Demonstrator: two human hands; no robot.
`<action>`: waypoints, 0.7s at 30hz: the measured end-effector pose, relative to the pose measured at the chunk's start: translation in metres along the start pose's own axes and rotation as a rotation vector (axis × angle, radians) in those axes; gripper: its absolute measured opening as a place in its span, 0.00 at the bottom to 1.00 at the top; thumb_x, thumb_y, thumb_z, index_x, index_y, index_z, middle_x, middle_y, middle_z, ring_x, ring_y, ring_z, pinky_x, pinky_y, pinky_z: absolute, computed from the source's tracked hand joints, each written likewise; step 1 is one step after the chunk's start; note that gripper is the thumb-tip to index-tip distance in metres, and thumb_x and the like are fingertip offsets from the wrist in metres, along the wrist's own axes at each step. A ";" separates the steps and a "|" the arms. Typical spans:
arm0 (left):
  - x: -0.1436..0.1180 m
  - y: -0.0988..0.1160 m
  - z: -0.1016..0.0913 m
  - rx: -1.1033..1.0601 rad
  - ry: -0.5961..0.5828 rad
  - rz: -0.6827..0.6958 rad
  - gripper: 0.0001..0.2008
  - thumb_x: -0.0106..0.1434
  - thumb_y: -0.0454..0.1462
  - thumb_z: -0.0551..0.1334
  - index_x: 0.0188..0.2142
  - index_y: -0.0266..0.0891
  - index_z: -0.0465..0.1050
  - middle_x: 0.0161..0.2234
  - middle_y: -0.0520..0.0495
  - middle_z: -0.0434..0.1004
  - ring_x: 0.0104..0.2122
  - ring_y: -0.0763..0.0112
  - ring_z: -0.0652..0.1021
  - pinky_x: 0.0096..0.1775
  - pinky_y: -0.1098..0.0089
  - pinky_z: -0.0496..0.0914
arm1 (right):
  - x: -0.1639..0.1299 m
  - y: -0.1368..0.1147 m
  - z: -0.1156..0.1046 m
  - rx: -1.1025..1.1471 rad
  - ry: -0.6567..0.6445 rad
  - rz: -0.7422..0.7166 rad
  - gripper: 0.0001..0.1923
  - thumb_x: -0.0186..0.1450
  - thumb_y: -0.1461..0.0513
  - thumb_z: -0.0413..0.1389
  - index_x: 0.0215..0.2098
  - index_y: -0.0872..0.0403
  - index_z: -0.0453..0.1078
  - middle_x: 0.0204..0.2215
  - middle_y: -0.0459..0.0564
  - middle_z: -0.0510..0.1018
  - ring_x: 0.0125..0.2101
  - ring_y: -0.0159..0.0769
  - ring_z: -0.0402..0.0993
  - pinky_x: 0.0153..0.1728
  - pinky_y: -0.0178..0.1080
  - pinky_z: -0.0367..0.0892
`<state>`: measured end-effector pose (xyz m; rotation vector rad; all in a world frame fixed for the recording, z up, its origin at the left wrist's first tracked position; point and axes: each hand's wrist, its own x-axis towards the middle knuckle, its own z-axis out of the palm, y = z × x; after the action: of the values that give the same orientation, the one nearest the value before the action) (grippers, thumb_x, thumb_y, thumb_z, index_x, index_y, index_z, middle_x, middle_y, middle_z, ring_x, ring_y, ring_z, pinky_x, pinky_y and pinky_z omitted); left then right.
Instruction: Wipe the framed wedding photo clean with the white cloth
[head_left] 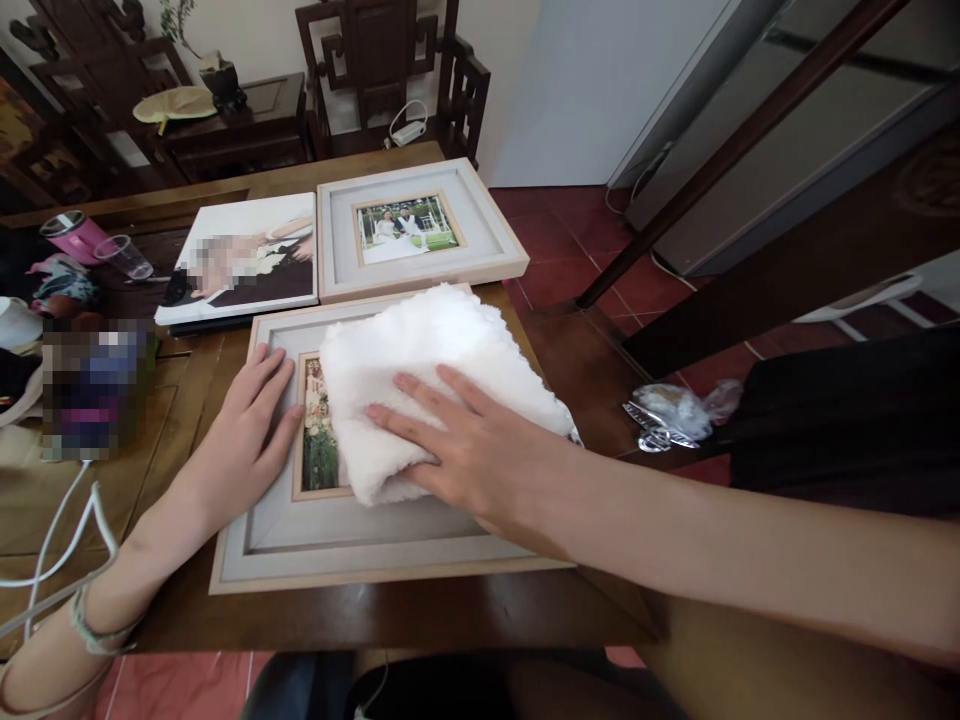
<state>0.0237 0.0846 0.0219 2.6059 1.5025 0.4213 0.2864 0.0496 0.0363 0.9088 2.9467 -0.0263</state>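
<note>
A big picture frame (300, 553) lies flat on the brown wooden worktop (375, 615), close to the person. A fluffy white cloth (427, 350) lies on top of it and hides most of the photo (321, 455) inside (only a strip on the left peeks out, with some green plants in it).

The right hand (465, 440) is open and lies on the cloth, with its fingers spread apart. The left hand (247, 430) is open too, and it rests on the left side of the same frame. A thin band (94, 628) goes around the left wrist.

Just behind the big frame is another pale frame (495, 232), and its photo (405, 230) shows two people sitting outside. Right beside that one, on its left, lies a picture with no frame (281, 285), and part of it is blurred.

Over on the left side there is a pink cup (84, 237) and a clear plastic cup (127, 260) near it. A white cord (52, 550) bends across the worktop near the left arm.
</note>
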 end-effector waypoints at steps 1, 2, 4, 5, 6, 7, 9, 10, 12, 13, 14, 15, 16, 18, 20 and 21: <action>0.000 0.000 0.000 -0.002 0.000 -0.001 0.25 0.71 0.41 0.49 0.64 0.35 0.55 0.65 0.36 0.56 0.67 0.54 0.52 0.65 0.49 0.52 | 0.001 0.002 -0.001 0.000 -0.001 -0.011 0.30 0.52 0.65 0.67 0.53 0.50 0.72 0.67 0.58 0.53 0.64 0.69 0.46 0.59 0.69 0.48; 0.000 0.000 0.000 -0.003 -0.001 -0.001 0.25 0.71 0.41 0.49 0.65 0.37 0.54 0.65 0.37 0.56 0.67 0.54 0.52 0.65 0.49 0.52 | 0.001 0.004 -0.002 0.000 -0.002 -0.019 0.29 0.53 0.66 0.66 0.54 0.50 0.72 0.67 0.58 0.53 0.64 0.68 0.47 0.59 0.68 0.49; 0.000 0.000 0.000 -0.008 -0.001 -0.001 0.25 0.71 0.41 0.49 0.65 0.40 0.53 0.66 0.40 0.55 0.67 0.54 0.52 0.65 0.48 0.52 | 0.003 0.008 -0.006 0.000 -0.007 -0.022 0.27 0.57 0.67 0.63 0.54 0.50 0.71 0.67 0.57 0.53 0.64 0.66 0.47 0.59 0.67 0.51; 0.000 0.000 0.000 -0.009 0.000 0.000 0.25 0.71 0.41 0.49 0.65 0.40 0.53 0.66 0.40 0.55 0.67 0.54 0.52 0.65 0.48 0.52 | 0.004 0.009 -0.009 0.002 -0.016 -0.017 0.25 0.58 0.68 0.62 0.54 0.50 0.72 0.67 0.56 0.53 0.64 0.66 0.47 0.59 0.67 0.51; 0.000 0.000 0.001 -0.009 0.001 0.000 0.25 0.71 0.41 0.49 0.65 0.40 0.53 0.66 0.40 0.55 0.67 0.53 0.52 0.65 0.48 0.52 | 0.005 0.009 -0.011 0.007 -0.030 -0.007 0.23 0.59 0.67 0.61 0.53 0.50 0.72 0.67 0.56 0.53 0.64 0.66 0.47 0.59 0.67 0.51; -0.001 -0.001 0.001 -0.009 0.005 0.003 0.25 0.71 0.41 0.49 0.65 0.40 0.53 0.66 0.39 0.55 0.67 0.53 0.52 0.65 0.48 0.52 | 0.005 0.008 -0.013 0.015 -0.048 0.002 0.22 0.60 0.67 0.61 0.53 0.51 0.73 0.67 0.56 0.53 0.64 0.67 0.47 0.58 0.68 0.51; -0.001 -0.002 0.001 -0.010 0.012 0.014 0.25 0.71 0.42 0.49 0.65 0.37 0.54 0.65 0.37 0.56 0.67 0.52 0.52 0.65 0.48 0.52 | 0.005 0.002 -0.016 0.044 -0.086 0.012 0.21 0.60 0.65 0.61 0.52 0.51 0.73 0.66 0.58 0.53 0.63 0.69 0.48 0.58 0.69 0.51; -0.001 -0.002 0.001 -0.011 0.014 0.017 0.26 0.71 0.42 0.49 0.65 0.36 0.54 0.65 0.37 0.56 0.67 0.51 0.53 0.65 0.48 0.52 | 0.004 -0.003 -0.017 0.064 -0.103 0.004 0.22 0.59 0.64 0.62 0.52 0.52 0.73 0.66 0.59 0.54 0.63 0.70 0.48 0.57 0.70 0.51; -0.001 -0.002 0.001 -0.013 0.013 0.024 0.26 0.70 0.43 0.49 0.65 0.35 0.54 0.65 0.36 0.56 0.67 0.50 0.53 0.65 0.47 0.52 | 0.001 -0.014 -0.019 0.114 -0.123 -0.024 0.23 0.57 0.63 0.64 0.51 0.52 0.74 0.65 0.60 0.55 0.62 0.73 0.49 0.56 0.71 0.51; -0.001 -0.001 0.001 -0.012 0.012 0.024 0.26 0.70 0.43 0.49 0.65 0.35 0.54 0.65 0.37 0.55 0.67 0.51 0.53 0.65 0.48 0.52 | -0.001 -0.020 -0.019 0.135 -0.124 -0.040 0.23 0.56 0.63 0.64 0.50 0.51 0.75 0.65 0.60 0.56 0.62 0.74 0.49 0.55 0.72 0.51; -0.001 -0.001 0.001 -0.009 0.009 0.021 0.26 0.70 0.43 0.49 0.65 0.36 0.53 0.65 0.38 0.55 0.67 0.51 0.53 0.65 0.48 0.52 | -0.003 -0.024 -0.019 0.151 -0.120 -0.052 0.22 0.55 0.63 0.64 0.50 0.50 0.75 0.65 0.60 0.57 0.61 0.74 0.50 0.55 0.73 0.51; -0.001 0.000 0.000 -0.007 0.008 0.019 0.26 0.71 0.42 0.49 0.65 0.38 0.53 0.65 0.38 0.55 0.67 0.52 0.53 0.65 0.48 0.53 | -0.004 -0.028 -0.019 0.160 -0.117 -0.061 0.22 0.55 0.62 0.64 0.49 0.49 0.75 0.65 0.59 0.57 0.61 0.74 0.51 0.54 0.73 0.52; -0.001 0.000 0.000 -0.005 0.008 0.017 0.26 0.71 0.42 0.49 0.66 0.39 0.52 0.65 0.39 0.55 0.67 0.53 0.53 0.65 0.48 0.53 | -0.005 -0.029 -0.019 0.166 -0.118 -0.071 0.22 0.55 0.62 0.64 0.49 0.49 0.75 0.65 0.59 0.58 0.61 0.74 0.52 0.54 0.73 0.52; -0.001 0.001 -0.001 -0.005 0.005 0.011 0.25 0.71 0.41 0.48 0.66 0.42 0.51 0.65 0.40 0.55 0.67 0.54 0.53 0.65 0.47 0.53 | -0.006 -0.027 -0.021 0.173 -0.123 -0.100 0.25 0.54 0.61 0.65 0.51 0.49 0.74 0.65 0.58 0.58 0.62 0.70 0.52 0.56 0.70 0.53; -0.001 0.001 -0.001 -0.010 0.005 0.009 0.25 0.71 0.41 0.49 0.66 0.43 0.51 0.66 0.40 0.55 0.67 0.54 0.52 0.64 0.47 0.53 | -0.006 -0.018 -0.021 0.172 -0.112 -0.122 0.26 0.55 0.62 0.64 0.53 0.50 0.72 0.65 0.56 0.58 0.63 0.66 0.51 0.58 0.66 0.53; 0.000 0.001 -0.001 -0.013 0.005 0.007 0.25 0.71 0.41 0.49 0.66 0.42 0.51 0.66 0.40 0.55 0.67 0.53 0.52 0.64 0.47 0.53 | -0.005 -0.012 -0.021 0.163 -0.097 -0.129 0.26 0.56 0.64 0.63 0.54 0.50 0.72 0.65 0.55 0.58 0.63 0.64 0.50 0.59 0.65 0.52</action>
<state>0.0240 0.0836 0.0231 2.6026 1.4874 0.4366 0.2827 0.0376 0.0572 0.7093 2.9404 -0.3117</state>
